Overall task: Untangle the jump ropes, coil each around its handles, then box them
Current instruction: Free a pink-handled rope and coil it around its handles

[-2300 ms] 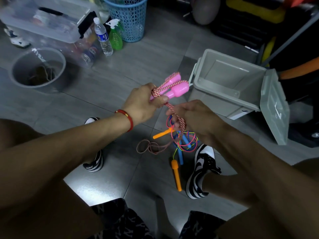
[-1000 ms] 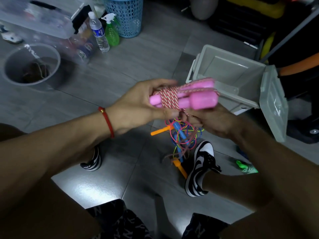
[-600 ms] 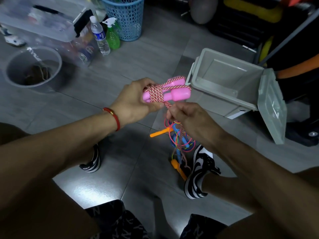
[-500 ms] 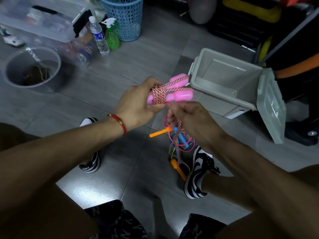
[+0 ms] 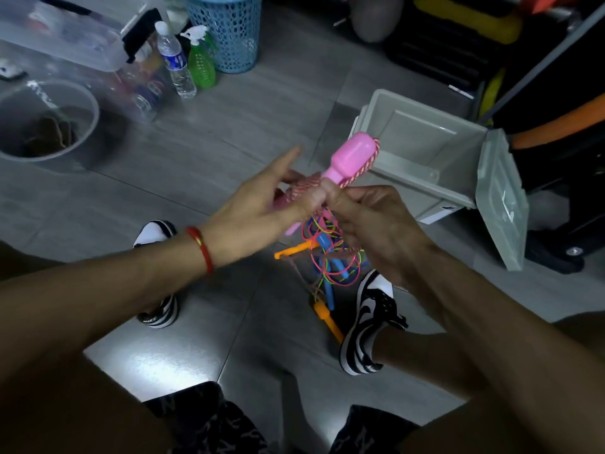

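Note:
My left hand (image 5: pixel 258 211) holds the two pink handles (image 5: pixel 353 157) of a jump rope, thumb pressed on the red-and-white braided rope (image 5: pixel 306 188) coiled around them, index finger stretched out. The handles point up and right, toward the box. My right hand (image 5: pixel 370 224) pinches the same rope just below the handles; a thin tail hangs to the floor. Under my hands a tangle of thin pink and green ropes (image 5: pixel 327 268) lies with orange handles (image 5: pixel 329 322) and blue handles (image 5: pixel 330 257). The open grey box (image 5: pixel 422 149) stands at the right, its lid (image 5: pixel 501 198) hinged down.
My shoes (image 5: pixel 370 322) flank the tangle on the grey tiled floor. At the back left stand a blue basket (image 5: pixel 226 31), a water bottle (image 5: pixel 175 60), a green spray bottle (image 5: pixel 199 60), a clear bucket (image 5: pixel 42 122) and a clear storage bin (image 5: pixel 65 37).
The pink handles have tilted from lying sideways to pointing up and right. More braided rope sits wound on them and the loose tail is shorter. My left index finger has straightened.

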Tool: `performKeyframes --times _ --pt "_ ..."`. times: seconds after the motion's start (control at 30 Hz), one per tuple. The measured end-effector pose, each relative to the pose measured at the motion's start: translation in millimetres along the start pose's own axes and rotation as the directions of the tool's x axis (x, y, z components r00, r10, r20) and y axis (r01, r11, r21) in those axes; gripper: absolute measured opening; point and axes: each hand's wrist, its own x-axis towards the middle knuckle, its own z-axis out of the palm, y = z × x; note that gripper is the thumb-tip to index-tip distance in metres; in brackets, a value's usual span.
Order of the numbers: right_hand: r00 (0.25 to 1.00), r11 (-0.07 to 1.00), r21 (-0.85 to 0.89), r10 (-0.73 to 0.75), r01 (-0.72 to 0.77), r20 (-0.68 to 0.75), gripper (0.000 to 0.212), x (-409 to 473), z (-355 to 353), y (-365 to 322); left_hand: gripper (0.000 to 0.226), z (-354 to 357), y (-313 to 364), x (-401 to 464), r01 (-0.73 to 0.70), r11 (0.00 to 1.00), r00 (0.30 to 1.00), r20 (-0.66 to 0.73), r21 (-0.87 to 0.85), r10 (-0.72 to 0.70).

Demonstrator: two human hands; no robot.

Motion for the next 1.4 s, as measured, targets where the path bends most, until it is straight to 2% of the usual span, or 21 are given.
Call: performKeyframes --times 0.03,0.1,0.17,0.27,0.37,0.47,0.53,0.63,0.7,0.83,0.9,0.97,1.03,1.13,1.2,1.27,1.4 --pt "0.998 0.999 -0.032 -0.04 0.041 0.04 0.04 -1.2 -1.3 0.4 0.078 -6.0 1.1 1.9 0.112 0.983 0.989 0.109 -0.149 -0.096" --pt "0.984 0.986 -0.079 -0.134 0.144 0.121 0.031 -4.0 -3.2 1.2 0.055 -17.5 1.7 2.7 0.257 0.901 0.926 0.355 -0.35 -0.126" --pt "0.968 0.974 -0.119 -0.171 0.194 0.185 0.02 -4.4 -4.0 2.0 0.045 -24.6 3.3 1.1 0.27 0.876 0.902 0.423 -0.4 -0.086" --pt "0.979 0.962 -0.187 -0.189 0.2 0.075 0.028 4.6 -3.5 9.6 0.036 -17.2 -0.8 6.6 0.174 0.933 0.959 0.269 -0.314 -0.089" --pt "0.991 0.964 -0.242 -0.125 0.11 -0.046 0.035 9.2 5.3 18.4 0.024 -1.2 -10.0 16.1 0.201 0.927 0.979 0.081 -0.317 -0.185" --pt "0.997 0.903 -0.426 0.024 -0.054 -0.075 0.035 14.3 11.9 25.2 0.018 3.9 -25.6 26.7 0.26 0.947 0.959 -0.065 -0.188 -0.276" --pt "0.997 0.789 -0.609 0.047 -0.078 -0.067 0.028 13.6 11.8 23.3 0.035 1.5 -31.2 30.9 0.311 0.948 0.939 -0.131 -0.067 -0.317" --pt "0.998 0.566 -0.823 -0.011 0.051 0.054 0.02 4.2 10.3 9.6 0.047 -3.1 -33.7 32.7 0.309 0.945 0.938 -0.197 0.104 -0.285" --pt "0.99 0.485 -0.863 -0.075 0.141 0.12 0.021 -2.1 9.2 1.1 0.046 -7.4 -34.3 33.8 0.264 0.929 0.955 -0.203 0.26 -0.214" --pt "0.956 0.422 -0.873 -0.258 0.244 0.143 0.029 -2.1 -5.9 -5.0 0.04 -7.6 -30.6 32.0 0.11 0.842 0.993 -0.092 0.528 -0.071" --pt "0.913 0.338 -0.877 -0.341 0.34 0.222 0.027 1.0 -11.2 -2.7 0.039 -5.2 -25.5 29.0 0.038 0.766 0.999 -0.014 0.642 -0.038" --pt "0.912 0.266 -0.89 -0.285 0.37 0.294 0.028 5.1 -14.4 -3.6 0.044 -0.7 -19.0 24.0 -0.066 0.677 0.993 0.116 0.733 -0.029" --pt "0.92 0.234 -0.91 -0.277 0.343 0.276 0.035 8.8 -19.4 -4.9 0.051 5.4 -11.2 16.5 -0.164 0.644 0.974 0.225 0.747 -0.013" --pt "0.922 0.309 -0.895 -0.318 0.321 0.221 0.027 14.9 -29.9 -6.8 0.049 12.6 0.7 6.4 -0.218 0.669 0.968 0.243 0.711 0.057" --pt "0.938 0.38 -0.872 -0.273 0.308 0.213 0.018 15.5 -34.4 -8.1 0.047 12.8 6.9 4.8 -0.215 0.684 0.971 0.23 0.697 0.071" --pt "0.951 0.456 -0.84 -0.229 0.292 0.207 0.02 15.8 -38.1 -12.9 0.044 10.3 10.1 4.3 -0.227 0.68 0.967 0.244 0.698 0.073" --pt "0.94 0.704 -0.647 -0.09 0.293 0.328 0.019 22.2 -50.7 -18.1 0.047 3.6 14.7 3.0 -0.253 0.717 0.955 0.289 0.65 0.075"
